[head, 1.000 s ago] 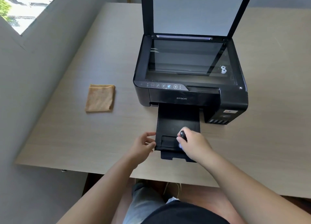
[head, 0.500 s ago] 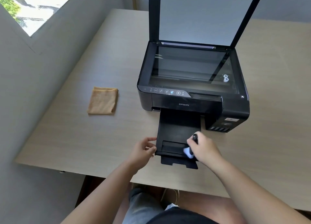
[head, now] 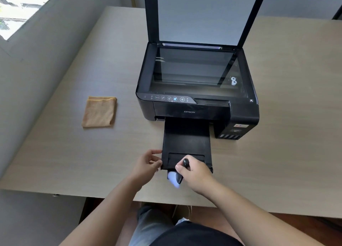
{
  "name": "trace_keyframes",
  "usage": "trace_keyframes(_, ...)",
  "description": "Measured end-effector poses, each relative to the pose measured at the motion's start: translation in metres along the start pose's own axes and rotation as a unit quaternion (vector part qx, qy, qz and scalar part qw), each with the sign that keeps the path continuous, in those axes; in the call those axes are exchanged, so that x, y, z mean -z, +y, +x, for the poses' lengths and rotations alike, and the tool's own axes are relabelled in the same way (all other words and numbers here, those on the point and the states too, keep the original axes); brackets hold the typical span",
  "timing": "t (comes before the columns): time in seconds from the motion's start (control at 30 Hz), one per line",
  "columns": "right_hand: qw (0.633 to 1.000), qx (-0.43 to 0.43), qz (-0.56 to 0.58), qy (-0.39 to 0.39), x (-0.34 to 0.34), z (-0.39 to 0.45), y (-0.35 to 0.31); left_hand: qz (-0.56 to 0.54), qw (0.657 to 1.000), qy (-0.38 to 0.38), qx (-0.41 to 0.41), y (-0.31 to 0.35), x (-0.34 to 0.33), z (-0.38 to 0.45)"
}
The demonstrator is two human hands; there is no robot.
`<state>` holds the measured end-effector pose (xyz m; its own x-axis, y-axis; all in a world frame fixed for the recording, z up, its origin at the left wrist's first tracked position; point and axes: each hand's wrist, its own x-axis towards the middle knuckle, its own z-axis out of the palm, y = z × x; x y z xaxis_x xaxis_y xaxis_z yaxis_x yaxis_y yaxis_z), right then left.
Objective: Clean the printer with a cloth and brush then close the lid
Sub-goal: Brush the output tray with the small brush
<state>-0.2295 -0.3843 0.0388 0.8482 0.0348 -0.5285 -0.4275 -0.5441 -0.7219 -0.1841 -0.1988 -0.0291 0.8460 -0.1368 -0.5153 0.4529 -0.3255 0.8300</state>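
A black Epson printer [head: 192, 112] stands on the wooden table with its scanner lid [head: 199, 14] raised upright and the glass [head: 192, 72] bare. Its black output tray [head: 187, 140] is pulled out toward me. My right hand [head: 196, 173] holds a black-handled brush [head: 180, 177] with pale bristles at the tray's near left edge. My left hand [head: 148, 163] pinches the tray's near left corner. A folded orange cloth [head: 100, 111] lies flat on the table, left of the printer.
The light wooden table [head: 286, 153] ends just in front of my hands. A grey wall and a window [head: 16, 10] run along the left side. My knees show below the table's edge.
My right hand has swept the brush from the tray's near right side leftward to its near left edge. My left hand stays on the tray's corner.
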Motion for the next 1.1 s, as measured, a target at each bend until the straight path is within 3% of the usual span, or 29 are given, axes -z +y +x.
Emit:
trace_keyframes(0.13, 0.989, -0.079, -0.116, 0.042, 0.034, 0.001, 0.014, 0.004, 1.0, 0.001, 0.0, -0.001, 0.001, 0.0)
trace_keyframes(0.23, 0.954, -0.138, -0.265, 0.036, 0.066, -0.005, 0.02, 0.005, 1.0, -0.008, -0.004, -0.001, 0.004, 0.0)
trace_keyframes(0.3, 0.944, -0.147, -0.287, 0.069, 0.077, -0.009, 0.024, 0.002, 1.0, -0.016, -0.004, -0.001, 0.005, 0.0)
trace_keyframes(0.37, 0.973, -0.109, -0.179, 0.099, 0.082, -0.01, 0.022, 0.002, 1.0, -0.018, -0.002, -0.001, 0.005, 0.0)
trace_keyframes(0.43, 0.995, -0.082, -0.023, 0.057, 0.084, -0.013, 0.011, -0.001, 1.0, -0.018, 0.001, 0.0, 0.005, -0.001)
trace_keyframes(0.47, 0.997, -0.074, -0.004, 0.028, 0.085, -0.014, 0.01, -0.002, 1.0, -0.018, 0.001, 0.001, 0.005, -0.001)
trace_keyframes(0.5, 0.997, -0.061, -0.053, 0.009, 0.086, -0.014, 0.012, -0.003, 1.0, -0.018, 0.003, 0.001, 0.005, -0.001)
trace_keyframes(0.57, 0.985, -0.068, -0.149, 0.057, 0.093, -0.013, 0.017, -0.002, 1.0, -0.017, 0.003, 0.003, 0.004, -0.002)
trace_keyframes(0.7, 0.994, -0.043, -0.029, 0.097, 0.116, -0.018, 0.022, 0.011, 1.0, -0.018, 0.005, 0.005, 0.006, -0.003)
trace_keyframes(0.77, 0.991, -0.048, -0.078, 0.095, 0.125, -0.021, 0.029, 0.023, 1.0, -0.019, 0.003, 0.005, 0.006, -0.003)
trace_keyframes(0.87, 0.994, -0.069, -0.035, 0.08, 0.131, -0.021, 0.042, 0.027, 0.999, -0.02, -0.001, 0.007, 0.006, -0.003)
trace_keyframes(0.97, 0.984, -0.092, -0.107, 0.113, 0.132, -0.016, 0.055, 0.033, 0.999, -0.016, 0.003, 0.008, 0.006, -0.005)
trace_keyframes(1.1, 0.99, -0.036, -0.024, 0.135, 0.129, -0.013, 0.048, 0.035, 0.999, -0.012, 0.0, 0.01, 0.007, -0.007)
